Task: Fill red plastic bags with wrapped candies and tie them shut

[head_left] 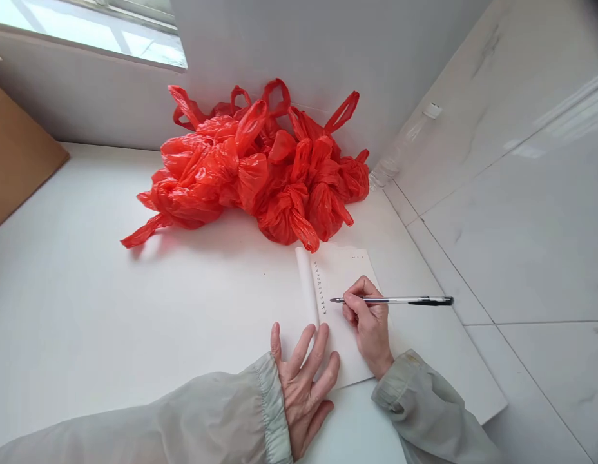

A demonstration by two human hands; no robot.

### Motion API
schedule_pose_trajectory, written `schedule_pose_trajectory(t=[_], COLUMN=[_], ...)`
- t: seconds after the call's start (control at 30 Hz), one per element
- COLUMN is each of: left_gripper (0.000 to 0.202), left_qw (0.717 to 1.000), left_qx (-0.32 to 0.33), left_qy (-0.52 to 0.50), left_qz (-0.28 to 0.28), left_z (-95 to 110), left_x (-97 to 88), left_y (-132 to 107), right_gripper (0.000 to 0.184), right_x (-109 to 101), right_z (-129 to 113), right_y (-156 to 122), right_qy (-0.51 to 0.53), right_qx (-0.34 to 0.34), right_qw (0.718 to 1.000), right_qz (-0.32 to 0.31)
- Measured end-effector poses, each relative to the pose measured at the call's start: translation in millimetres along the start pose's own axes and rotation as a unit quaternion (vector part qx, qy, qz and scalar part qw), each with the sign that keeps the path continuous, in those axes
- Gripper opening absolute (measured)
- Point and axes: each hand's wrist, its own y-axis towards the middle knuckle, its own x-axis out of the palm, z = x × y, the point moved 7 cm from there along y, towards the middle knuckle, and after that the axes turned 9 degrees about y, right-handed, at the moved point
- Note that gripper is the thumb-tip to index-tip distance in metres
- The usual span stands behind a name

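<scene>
A white notepad [345,361] lies on the white table, its left side folded or curled over. Small dark handwritten marks run down the page near that fold, and a few more sit at the top right corner. My right hand [371,322] grips a clear pen [395,300] with a black cap on its back end. The pen's tip is at the page, close to the column of marks; whether it touches I cannot tell. Spread flat, my left hand [306,386] rests over the lower left part of the notepad, fingers apart.
Several knotted red plastic bags [250,167] are heaped against the wall behind the notepad. A clear plastic bottle [400,148] with a white cap stands in the back right corner. At far left is a brown cardboard box [19,154]. Marble-look tiles [521,238] border the table's right edge.
</scene>
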Motion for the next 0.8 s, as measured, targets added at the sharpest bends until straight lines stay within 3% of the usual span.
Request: schedule_pose_trajectory(t=[0.13,0.4,0.63,0.8], left_gripper=[0.046,0.052,0.045,0.047], left_qw=[1.0,1.0,0.997,0.996], left_qx=[0.006,0.017,0.04,0.048], left_qy=[-0.004,-0.002,0.025,0.023], left_qz=[0.013,0.016,0.066,0.074], left_z=[-3.3,-4.0,-5.4,-6.1], left_x=[2.1,4.9,12.8,13.4], left_y=[0.9,-1.8,-4.6,-5.8], right_gripper=[0.011,0.029,0.017,0.027], right_x=[4.7,7.3,19.4,14.7], right_z=[5.0,-3.2,5.6,11.5], right_y=[2.0,0.9,-10.3,-12.7], right_qy=[-0.02,-0.09,-0.088,-0.066], right_qx=[0.029,-0.012,0.029,0.028], right_qw=[0.999,0.996,0.994,0.997], right_qz=[-0.028,-0.019,-0.058,-0.034])
